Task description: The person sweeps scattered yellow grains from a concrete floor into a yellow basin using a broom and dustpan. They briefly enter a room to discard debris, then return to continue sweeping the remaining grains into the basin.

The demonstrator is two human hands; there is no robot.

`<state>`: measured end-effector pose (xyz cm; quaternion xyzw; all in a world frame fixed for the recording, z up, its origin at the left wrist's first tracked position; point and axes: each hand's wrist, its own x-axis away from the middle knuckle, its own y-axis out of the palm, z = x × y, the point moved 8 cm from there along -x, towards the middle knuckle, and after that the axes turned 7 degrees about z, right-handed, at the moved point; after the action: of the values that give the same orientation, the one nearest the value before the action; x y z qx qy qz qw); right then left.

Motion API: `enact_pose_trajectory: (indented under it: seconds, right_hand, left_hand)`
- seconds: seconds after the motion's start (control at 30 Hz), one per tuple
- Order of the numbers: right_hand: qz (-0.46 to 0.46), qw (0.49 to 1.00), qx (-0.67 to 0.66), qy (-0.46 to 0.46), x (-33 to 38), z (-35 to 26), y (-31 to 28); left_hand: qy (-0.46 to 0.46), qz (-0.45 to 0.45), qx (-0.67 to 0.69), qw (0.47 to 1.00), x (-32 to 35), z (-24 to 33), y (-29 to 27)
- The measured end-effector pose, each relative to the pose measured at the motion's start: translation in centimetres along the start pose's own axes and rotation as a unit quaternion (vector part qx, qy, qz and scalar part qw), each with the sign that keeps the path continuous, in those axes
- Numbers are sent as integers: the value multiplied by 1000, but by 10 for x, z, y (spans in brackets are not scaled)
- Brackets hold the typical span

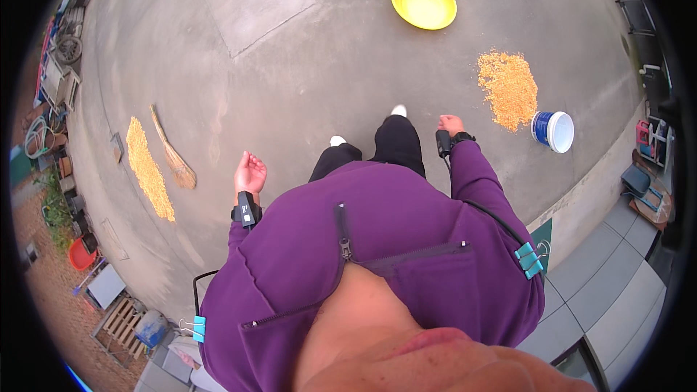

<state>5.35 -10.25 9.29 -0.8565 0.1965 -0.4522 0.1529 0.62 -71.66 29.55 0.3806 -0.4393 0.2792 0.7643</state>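
Observation:
My left hand (250, 173) hangs in the air on the left, palm turned up, with its fingers loosely apart and nothing in it. My right hand (451, 124) is held off to the right with its fingers curled in, and I see nothing in it. Left of my left hand a straw broom (176, 160) lies on the concrete beside a long strip of yellow corn kernels (147, 170). Beyond my right hand is a wider patch of corn kernels (508, 89). A white and blue bucket (541, 128) lies tipped on its side against that patch's near edge.
A yellow basin (424, 1) sits on the concrete floor (312, 87) ahead. Near the kernel strip lies a small dustpan-like object (117, 147). A wooden pallet (125, 327) and a red basin (82, 254) are at the left edge; a chair (639, 183) stands at right.

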Motion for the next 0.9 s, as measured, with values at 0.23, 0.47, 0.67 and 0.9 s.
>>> enact_pose_trajectory:
  seconds: [0.23, 0.47, 0.67, 0.9]
  right_hand:
    - [53, 957, -235, 162, -189, -45, -2]
    - [-28, 930, -304, 206, -417, -104, 116]
    - [37, 864, -342, 367, -523, -87, 154]
    - [173, 774, -521, 315, -570, -138, 167]
  left_hand:
    - [58, 123, -50, 989, -77, 37, 111]
    - [-140, 265, -286, 910, -123, -83, 213]
    - [-155, 297, -282, 899, -174, -88, 313]
    - [-219, 305, -281, 883, -183, -93, 295]
